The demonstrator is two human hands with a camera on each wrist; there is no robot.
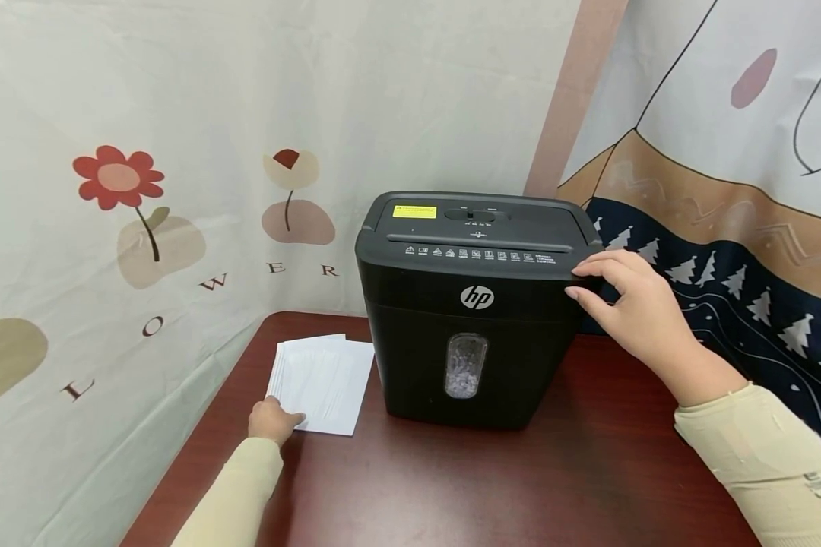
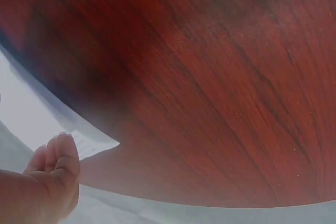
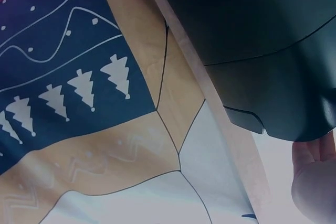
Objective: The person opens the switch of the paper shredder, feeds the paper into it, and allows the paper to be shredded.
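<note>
A black paper shredder (image 1: 410, 342) marked "hp" stands upright on the table, with pale shreds behind its small front window (image 1: 465, 365). To its left lies a slightly fanned stack of white paper (image 1: 321, 380). My left hand (image 1: 272, 422) holds the near-left corner of the stack, thumb across the top and fingers along the edge; the left wrist view also has this hand (image 2: 50, 187) at the paper (image 2: 31, 108). At the shredder's upper right corner, my right hand (image 1: 632, 304) touches the lid with its fingertips, thumb lower. In the right wrist view, fingers (image 3: 310, 153) meet the black casing (image 3: 273, 77).
A dark reddish wooden table (image 1: 410, 486) bears everything. Behind it hangs a pale curtain (image 1: 397, 91) printed with flowers and letters. On the right, a patterned cloth (image 1: 725, 251) with white trees comes close behind the right hand.
</note>
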